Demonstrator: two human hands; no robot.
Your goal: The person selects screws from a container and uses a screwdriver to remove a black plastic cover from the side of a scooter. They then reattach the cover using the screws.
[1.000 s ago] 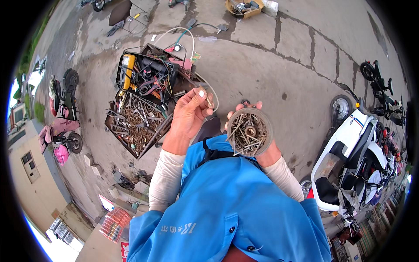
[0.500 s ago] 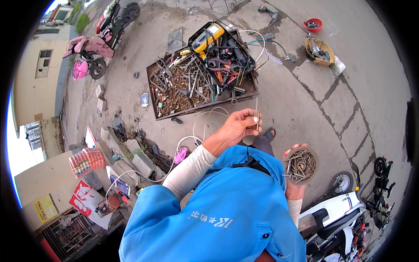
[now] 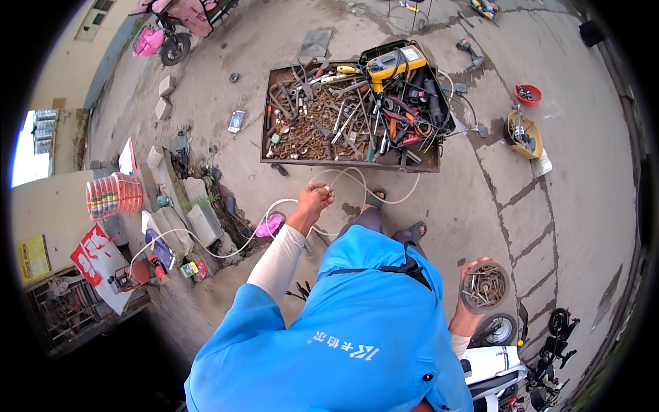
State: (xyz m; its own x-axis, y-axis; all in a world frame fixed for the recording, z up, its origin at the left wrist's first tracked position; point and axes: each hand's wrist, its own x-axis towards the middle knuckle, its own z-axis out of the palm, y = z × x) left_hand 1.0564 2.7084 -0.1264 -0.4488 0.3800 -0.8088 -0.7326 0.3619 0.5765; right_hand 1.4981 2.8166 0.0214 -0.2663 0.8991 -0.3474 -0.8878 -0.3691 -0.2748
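My left hand (image 3: 314,204), its fingers curled together, hangs in the air just short of the tool tray's near edge. Whatever it may pinch is too small to make out. On the right, my right hand (image 3: 464,317) grips a round tub (image 3: 507,288) from the side and below. The tub is filled with loose bolts (image 3: 486,285). Ahead on the ground lies a wide rusty metal tray (image 3: 357,165) with heaps of rusty nuts and bolts (image 3: 309,130), spanners and other hand tools. A black open case in its right part holds tools, with a yellow device (image 3: 398,65) on top.
A pale hose (image 3: 278,204) loops over the ground ahead of me. To the left are concrete blocks (image 3: 204,223) and a pink bag (image 3: 270,225). A red bowl (image 3: 527,95), a yellowish tub (image 3: 524,135) and a cordless drill (image 3: 470,55) lie far right. A white motorbike (image 3: 491,367) stands near right.
My left hand has moved left, away from the front of my body; the small metal piece it pinched no longer shows. My right hand still holds the tub, now farther to the right.
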